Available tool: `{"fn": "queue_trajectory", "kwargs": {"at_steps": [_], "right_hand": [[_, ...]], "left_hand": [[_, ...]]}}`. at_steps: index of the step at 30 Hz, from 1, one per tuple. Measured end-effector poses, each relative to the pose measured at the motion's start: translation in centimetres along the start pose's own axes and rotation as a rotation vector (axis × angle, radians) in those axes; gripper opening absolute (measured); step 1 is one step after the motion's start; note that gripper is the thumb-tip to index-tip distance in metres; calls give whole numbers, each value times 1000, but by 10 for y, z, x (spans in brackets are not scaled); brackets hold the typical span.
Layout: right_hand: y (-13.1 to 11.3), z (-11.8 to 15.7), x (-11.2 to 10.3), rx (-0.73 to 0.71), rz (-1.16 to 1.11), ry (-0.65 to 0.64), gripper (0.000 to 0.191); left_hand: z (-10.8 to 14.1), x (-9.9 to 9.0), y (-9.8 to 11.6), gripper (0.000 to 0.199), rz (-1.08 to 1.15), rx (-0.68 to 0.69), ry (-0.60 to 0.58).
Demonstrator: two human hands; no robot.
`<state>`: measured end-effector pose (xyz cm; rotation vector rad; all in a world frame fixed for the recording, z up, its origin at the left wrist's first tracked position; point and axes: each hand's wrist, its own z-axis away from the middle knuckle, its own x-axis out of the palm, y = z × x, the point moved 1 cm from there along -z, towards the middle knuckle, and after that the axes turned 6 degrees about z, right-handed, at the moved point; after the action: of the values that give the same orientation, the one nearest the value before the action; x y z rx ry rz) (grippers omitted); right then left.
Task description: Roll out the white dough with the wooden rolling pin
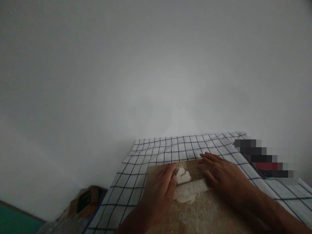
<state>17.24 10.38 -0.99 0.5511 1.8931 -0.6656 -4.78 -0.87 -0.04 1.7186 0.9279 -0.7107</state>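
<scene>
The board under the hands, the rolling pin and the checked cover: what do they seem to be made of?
The board looks like bare, matt wood: tan and dusted with white flour. The rolling pin, under the left hand and the right hand, is pale and floury, probably wood. It lies on soft, off-white dough. The cover seems to be a thin cloth or plastic sheet, white with dark grid lines.

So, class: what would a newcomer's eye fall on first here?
Most of the view is a bare white wall. At the bottom, the left hand and right hand press flat on a rolling pin over pale dough on a floured wooden board, which lies on a black-checked white cloth.
</scene>
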Motion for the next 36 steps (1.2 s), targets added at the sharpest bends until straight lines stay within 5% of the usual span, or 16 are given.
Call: {"fn": "queue_trajectory", "kwargs": {"at_steps": [14,36], "right_hand": [[-5,2,-2,-51,-26,19,32],[-1,0,8,48,-44,23,35]], "left_hand": [[19,4,15,47,-7,-9,34],[-43,-1,-24,41,-129,153,-11]]}}
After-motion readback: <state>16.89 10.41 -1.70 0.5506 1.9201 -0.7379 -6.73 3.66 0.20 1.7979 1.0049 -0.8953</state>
